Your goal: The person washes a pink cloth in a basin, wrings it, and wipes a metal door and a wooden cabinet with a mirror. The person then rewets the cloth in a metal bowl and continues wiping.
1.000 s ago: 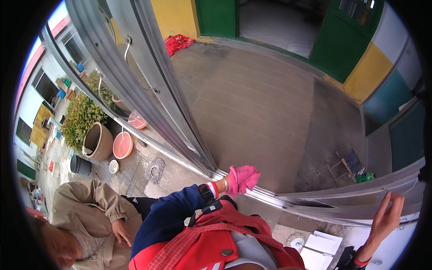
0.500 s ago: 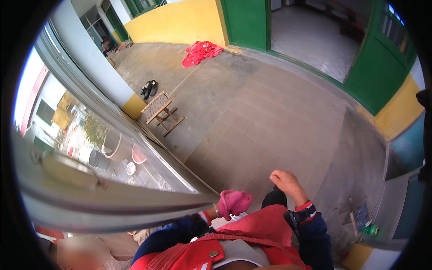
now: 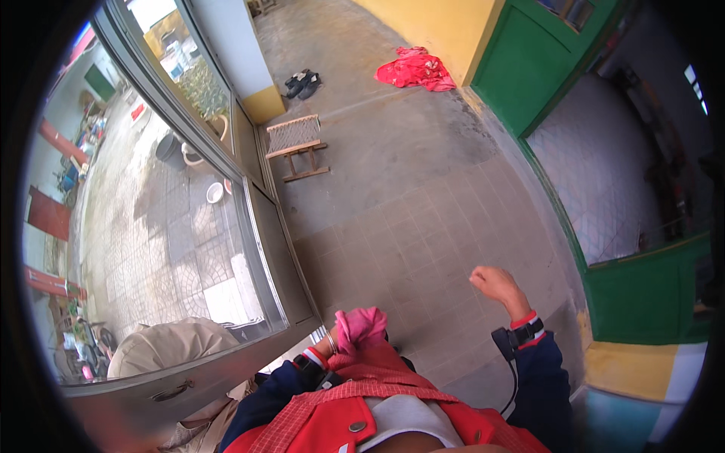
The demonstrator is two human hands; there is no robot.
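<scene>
A pink cloth (image 3: 361, 328) is bunched in my left hand (image 3: 329, 341), which is closed around it and mostly covered by its folds. This hand is low in front of my red apron, beside the metal-framed glass door (image 3: 291, 332). On the other side, my right hand (image 3: 498, 285) is held out over the tiled floor, its fingers curled into a loose fist with nothing visible in it. A dark strap with a small box and cable circles my right wrist.
A folding stool with a woven seat (image 3: 296, 136) stands by the window frame, with black shoes (image 3: 303, 84) beyond it. Red fabric (image 3: 417, 69) lies by the yellow wall. A green-framed doorway (image 3: 555, 196) is at right. A person in beige trousers (image 3: 177, 343) is at lower left.
My view has turned left, bringing more of the courtyard into sight. The stool and red fabric now appear higher and further right. My hands are further apart; the left still holds the pink cloth.
</scene>
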